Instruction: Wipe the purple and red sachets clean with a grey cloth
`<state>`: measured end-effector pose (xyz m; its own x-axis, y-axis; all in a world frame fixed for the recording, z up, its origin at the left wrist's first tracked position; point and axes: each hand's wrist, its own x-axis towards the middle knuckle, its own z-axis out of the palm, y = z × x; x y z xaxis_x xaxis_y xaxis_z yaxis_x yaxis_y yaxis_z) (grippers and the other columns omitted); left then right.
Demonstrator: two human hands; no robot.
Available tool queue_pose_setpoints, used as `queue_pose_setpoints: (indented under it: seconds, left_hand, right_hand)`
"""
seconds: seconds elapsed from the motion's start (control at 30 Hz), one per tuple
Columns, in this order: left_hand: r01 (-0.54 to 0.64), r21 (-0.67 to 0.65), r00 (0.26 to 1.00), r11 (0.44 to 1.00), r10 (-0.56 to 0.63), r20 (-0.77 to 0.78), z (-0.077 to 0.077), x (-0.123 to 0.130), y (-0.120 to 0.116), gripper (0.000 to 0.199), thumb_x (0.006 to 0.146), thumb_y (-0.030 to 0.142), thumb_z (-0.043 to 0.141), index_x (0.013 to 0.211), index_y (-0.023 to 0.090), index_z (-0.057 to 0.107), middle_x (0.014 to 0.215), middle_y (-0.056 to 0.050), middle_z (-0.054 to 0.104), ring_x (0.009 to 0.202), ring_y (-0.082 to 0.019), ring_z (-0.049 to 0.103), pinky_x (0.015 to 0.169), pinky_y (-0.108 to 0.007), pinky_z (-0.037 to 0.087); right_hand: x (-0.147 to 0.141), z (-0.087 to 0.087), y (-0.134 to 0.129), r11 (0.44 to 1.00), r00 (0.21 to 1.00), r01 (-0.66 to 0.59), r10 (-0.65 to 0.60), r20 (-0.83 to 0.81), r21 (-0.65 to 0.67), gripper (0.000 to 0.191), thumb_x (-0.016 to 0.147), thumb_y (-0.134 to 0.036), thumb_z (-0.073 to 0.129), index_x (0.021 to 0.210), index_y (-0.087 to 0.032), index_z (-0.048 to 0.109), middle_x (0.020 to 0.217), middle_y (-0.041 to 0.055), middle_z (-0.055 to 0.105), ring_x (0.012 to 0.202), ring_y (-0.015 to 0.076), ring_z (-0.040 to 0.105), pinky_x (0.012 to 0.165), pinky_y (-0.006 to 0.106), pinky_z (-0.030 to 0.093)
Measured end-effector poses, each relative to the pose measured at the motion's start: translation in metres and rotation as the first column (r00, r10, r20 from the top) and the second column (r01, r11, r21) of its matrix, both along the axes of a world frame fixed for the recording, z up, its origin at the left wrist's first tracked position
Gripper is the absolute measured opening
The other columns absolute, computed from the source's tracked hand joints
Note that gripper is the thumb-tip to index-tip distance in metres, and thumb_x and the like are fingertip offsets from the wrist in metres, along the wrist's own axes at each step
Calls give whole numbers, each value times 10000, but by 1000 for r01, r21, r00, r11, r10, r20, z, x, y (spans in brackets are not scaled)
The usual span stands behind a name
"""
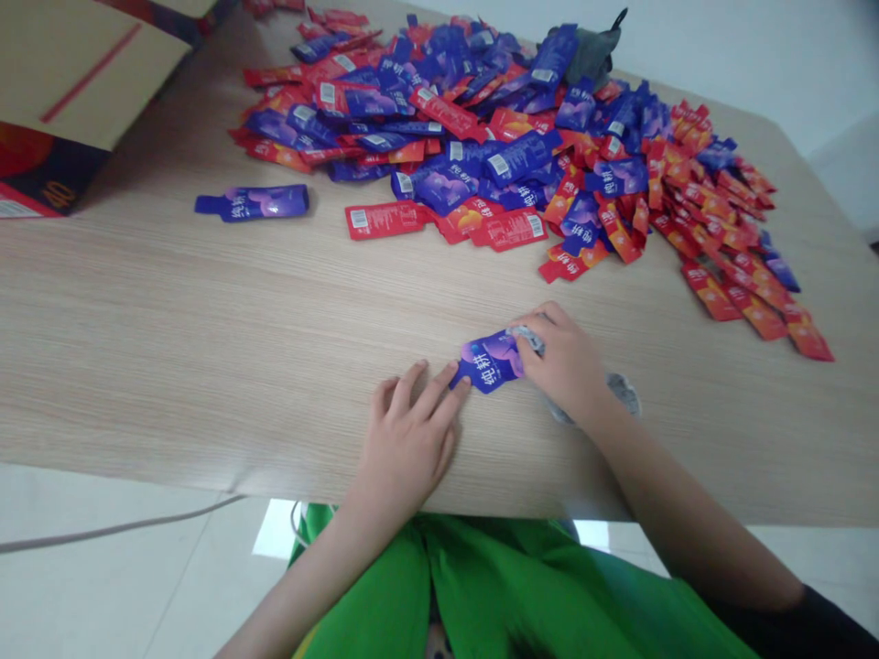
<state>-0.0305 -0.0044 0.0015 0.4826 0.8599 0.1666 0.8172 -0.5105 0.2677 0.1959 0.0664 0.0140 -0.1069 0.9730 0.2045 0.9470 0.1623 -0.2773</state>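
The person's green clothing was nearest the camera, below the front edge of the wooden table. Just past that edge, a purple pouch lay flat on the tabletop between the two hands. The left hand was open, palm down with its fingers spread, its fingertips touching the pouch's narrow end. The right hand was closed around a bunched gray cloth, which it held against the pouch's other end; more gray material showed beneath and beside the wrist.

Farther back lay a large, jumbled heap of pouches, purple mixed with red and orange, with mostly orange ones overlapping at its right end. A dark gray bag sat behind the heap. To the heap's left, apart from it, was a single purple packet, its narrow end pointing left. An open cardboard box stood at the far left, near that packet. A pale cable ran below the table at the left.
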Motion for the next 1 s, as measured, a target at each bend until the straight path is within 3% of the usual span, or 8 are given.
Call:
queue_pose_setpoints:
  seconds: [0.2,0.37,0.43,0.5,0.6,0.67,0.8,1.0]
  left_hand:
    - [0,8,1000,1000,0,-13,-2,0,-1,460,982,257,466,1439,251,518,1528,-8,512,1360,-360,441,1006,-553,367]
    - [8,11,1000,1000,-8,-10,-2,0,-1,442,989,263,452,1423,247,534,1530,-11,509,1354,-362,445,1008,-548,362]
    - [10,12,1000,1000,-10,-9,-1,0,-1,437,985,262,460,1412,246,545,1525,-17,515,1350,-365,450,1002,-546,367]
    - [8,17,1000,1000,-8,-11,0,0,0,435,980,254,466,1407,244,551,1521,-25,520,1348,-368,452,1002,-547,366]
    - [8,23,1000,1000,-7,-16,1,0,0,437,981,250,468,1410,243,550,1511,-36,531,1351,-368,451,1008,-548,361]
    - [9,22,1000,1000,-8,-21,0,0,-1,435,987,256,456,1412,241,548,1510,-36,532,1355,-366,447,1011,-548,357]
    - [10,25,1000,1000,-10,-14,-1,0,-1,442,992,251,440,1425,237,534,1526,-19,514,1356,-363,444,1011,-546,356]
    - [11,24,1000,1000,-11,-3,-2,0,-1,439,991,259,451,1421,247,536,1528,-11,512,1352,-365,450,1002,-543,360]
  right_hand:
    - [27,-3,3,995,995,100,-100,-25,12,216,894,-235,517,952,-235,725,1009,71,668,829,230,642,697,361,481]
    - [26,11,2,993,991,111,-107,-77,49,197,911,-262,522,1020,-227,681,1018,81,684,882,254,648,766,390,492]
    - [12,19,-2,994,992,43,-30,-127,103,207,922,-259,525,1088,-222,642,1057,84,678,933,252,646,798,388,495]
    - [-7,24,-7,988,981,-105,122,-150,112,184,934,-237,519,1083,-223,626,1061,77,669,966,235,642,828,370,497]
    - [-35,23,-14,944,935,-330,330,-130,29,169,954,-202,500,1043,-219,643,1065,67,667,995,210,637,864,343,495]
    - [-45,18,-16,922,919,-387,384,-88,-24,187,954,-179,500,1044,-210,661,1081,69,671,1014,211,632,871,341,493]
    - [-43,8,-15,941,942,-337,337,-7,-44,207,928,-147,522,1034,-195,693,1071,77,674,1011,225,635,861,350,491]
    - [-14,4,-13,985,985,-170,170,11,22,210,912,-173,531,1026,-194,706,1073,89,664,967,238,649,797,346,498]
